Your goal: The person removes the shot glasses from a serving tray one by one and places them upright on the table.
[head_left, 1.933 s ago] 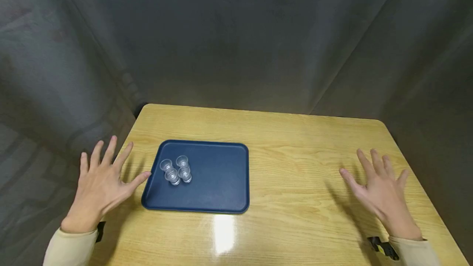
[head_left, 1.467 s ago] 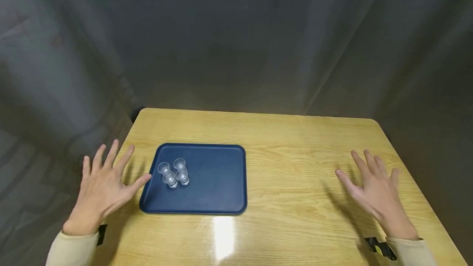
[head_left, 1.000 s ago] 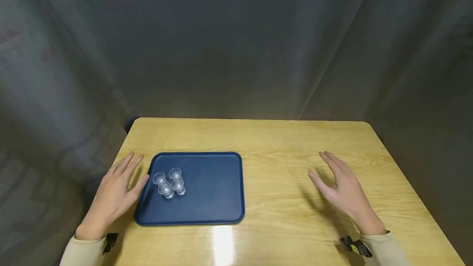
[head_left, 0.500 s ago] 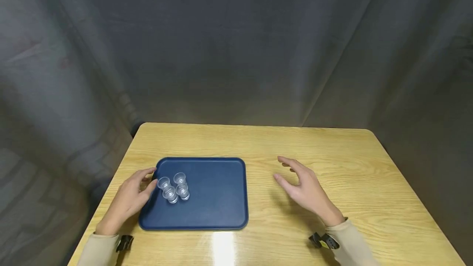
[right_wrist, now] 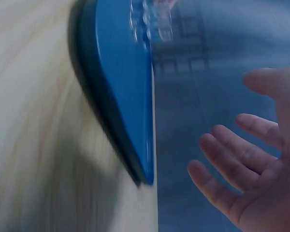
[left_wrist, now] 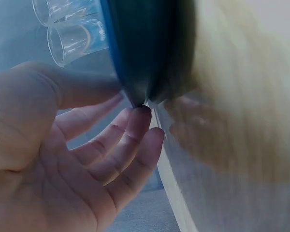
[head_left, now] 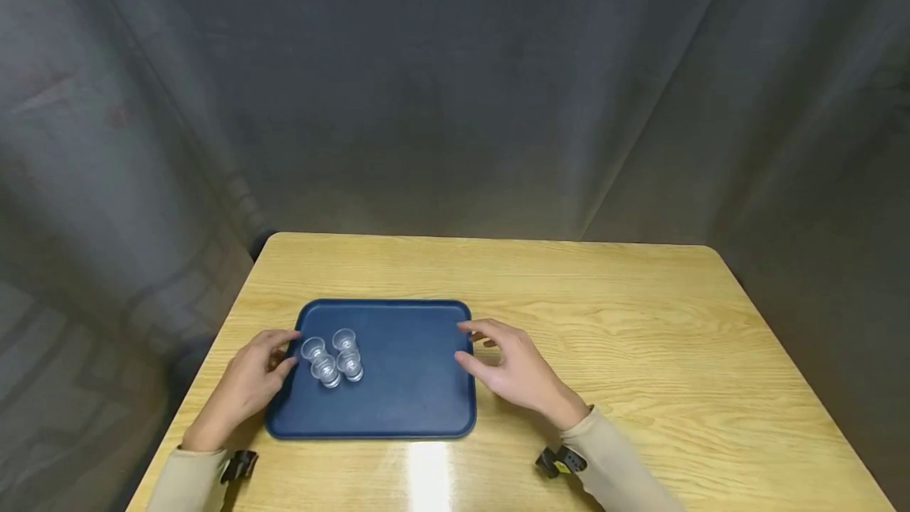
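A dark blue tray [head_left: 412, 362] lies on the table, with several clear small cups [head_left: 350, 366] grouped on its left part. My left hand [head_left: 245, 382] is at the tray's left rim, thumb and fingers loosely curved. In the left wrist view its fingertips [left_wrist: 144, 113] lie low against the rim, close to the tabletop; whether they press on it is hard to tell. My right hand [head_left: 522, 370] reaches over the right rim, thumb and fingers apart. In the right wrist view those fingers [right_wrist: 232, 159] are spread above the tray and hold nothing.
The wooden table [head_left: 640, 338] has rounded far corners. Dark grey curtains [head_left: 455, 101] hang behind it and at both sides. A light glare shows on the wood just in front of the tray.
Both hands have come inward toward the tray. The left has settled at the left rim; the right has travelled far leftward to the right rim. Tray and cups stay in place on the table.
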